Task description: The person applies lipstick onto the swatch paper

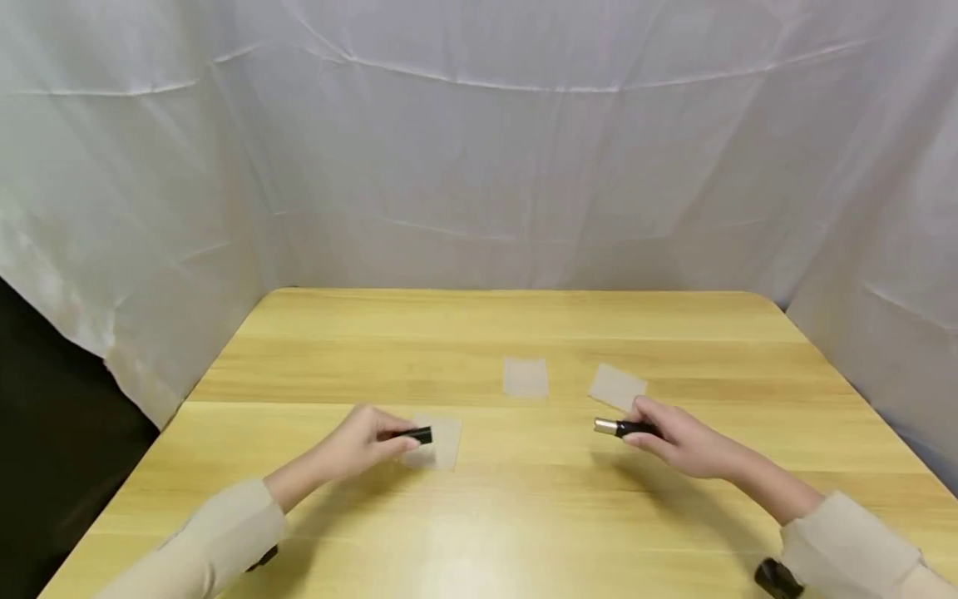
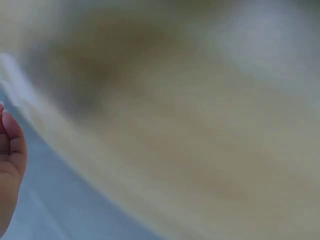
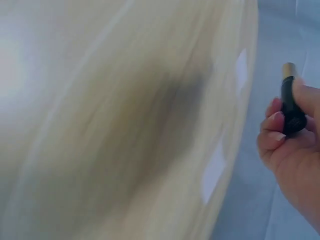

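Note:
My right hand [image 1: 677, 439] grips a lipstick [image 1: 627, 428] by its black base, its shiny metal sleeve pointing left. In the right wrist view, the fingers of the right hand [image 3: 295, 145] curl round that lipstick [image 3: 289, 102], whose gold-toned end points up. Over on the left, my left hand [image 1: 359, 445] pinches a short black cap [image 1: 421, 435] between thumb and fingers, above a pale square sheet [image 1: 446, 445]. Only an edge of the left hand [image 2: 11, 150] enters the left wrist view, and the cap cannot be seen there.
Two more pale squares, a straight-set sheet [image 1: 525, 378] and a tilted sheet [image 1: 617, 386], lie farther back on the wooden table [image 1: 374, 333]. A light curtain [image 1: 479, 166] hangs behind the table and along its sides. Dark wrist gear [image 1: 778, 577] shows below the right sleeve.

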{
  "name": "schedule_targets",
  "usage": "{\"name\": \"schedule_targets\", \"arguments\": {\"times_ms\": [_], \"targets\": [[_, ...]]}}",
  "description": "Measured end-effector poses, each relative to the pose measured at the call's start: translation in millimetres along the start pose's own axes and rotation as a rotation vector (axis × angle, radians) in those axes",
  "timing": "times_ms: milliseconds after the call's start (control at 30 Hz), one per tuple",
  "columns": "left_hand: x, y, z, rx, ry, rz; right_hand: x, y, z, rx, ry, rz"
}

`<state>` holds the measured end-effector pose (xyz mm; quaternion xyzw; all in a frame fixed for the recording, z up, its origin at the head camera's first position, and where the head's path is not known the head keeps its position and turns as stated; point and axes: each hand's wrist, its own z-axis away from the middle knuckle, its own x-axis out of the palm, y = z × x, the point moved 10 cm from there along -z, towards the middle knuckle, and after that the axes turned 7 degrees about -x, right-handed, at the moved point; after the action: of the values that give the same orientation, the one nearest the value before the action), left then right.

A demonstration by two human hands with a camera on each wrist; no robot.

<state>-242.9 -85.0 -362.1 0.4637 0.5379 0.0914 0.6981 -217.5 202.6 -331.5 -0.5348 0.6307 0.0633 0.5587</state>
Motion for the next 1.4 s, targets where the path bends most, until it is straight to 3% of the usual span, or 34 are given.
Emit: {"name": "schedule_targets", "arguments": {"times_ms": [100,233,333,600,900,1133,1400], "targets": [[0.8,2.5,-8.6,0.005,-0.035,-0.008,0.9,-0.3,-4.7,-0.016,-0.060,-0.017],[6.6,6.0,-14.4,0.005,-0.051,-0.019,3.4,-1.1,-7.2,0.009,-0.069,-0.050],[6.7,-0.5,-14.1,-0.037,-0.029,-0.032,3.1,0.5,-5.8,0.044,-0.063,-0.059],[-3.0,-9.0,-13.3,-0.044,0.050,-0.061,3.8,4.5,-4.2,0.093,-0.049,-0.078],[-11.7,-16.2,-20.5,-0.111,0.118,-0.043,6.1,5.7,2.7,0.120,-0.009,-0.050],[-19.3,-19.3,-28.4,-0.101,0.177,-0.043,6.5,10.2,6.8,0.178,0.021,-0.095],[-22.0,-24.1,-37.6,-0.078,0.211,-0.072,7.6,15.8,6.2,0.186,0.061,-0.192]]}}
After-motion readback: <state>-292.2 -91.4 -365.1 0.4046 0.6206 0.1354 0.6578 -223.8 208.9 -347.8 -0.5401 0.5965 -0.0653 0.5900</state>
